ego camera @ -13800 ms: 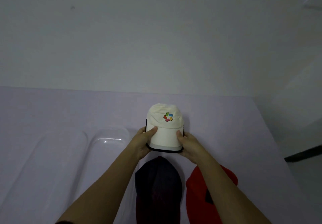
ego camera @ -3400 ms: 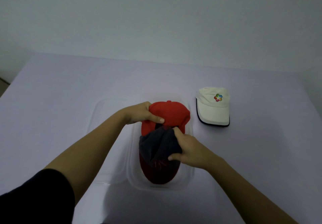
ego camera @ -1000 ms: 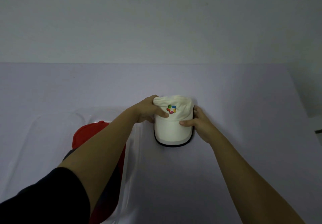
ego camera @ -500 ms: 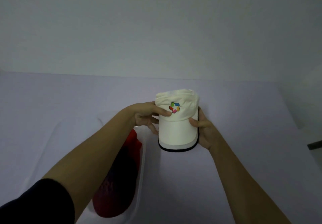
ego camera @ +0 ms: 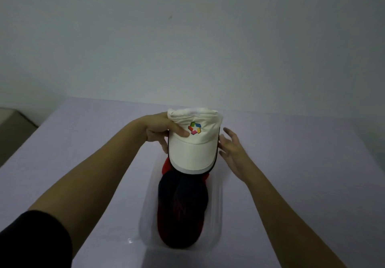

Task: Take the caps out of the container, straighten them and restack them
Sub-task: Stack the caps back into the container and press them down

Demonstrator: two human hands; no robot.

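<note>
Holding the white cap above the container

Your left hand [ego camera: 160,129] grips the white cap [ego camera: 192,149] from its 9 o'clock side. The thumb is pressed on the front of the crown just beside the coloured logo [ego camera: 194,128], and the other fingers are curled out of sight behind the cap. Your right hand [ego camera: 231,149] is at the cap's 3 o'clock side with its fingers spread and straight, right by the dark-edged brim. You cannot tell from this view whether they touch it.

The cap is up off the table [ego camera: 83,142], brim pointing to 6 o'clock, over the 12 o'clock end of the clear container [ego camera: 218,205]. Its crown is crumpled along the top.

Inside the container a dark cap [ego camera: 181,205] lies on a red cap [ego camera: 166,166]. The red one shows at the 12 o'clock end, just under the white brim. A dark sleeve [ego camera: 31,240] covers your left upper arm at 8 o'clock.
</note>
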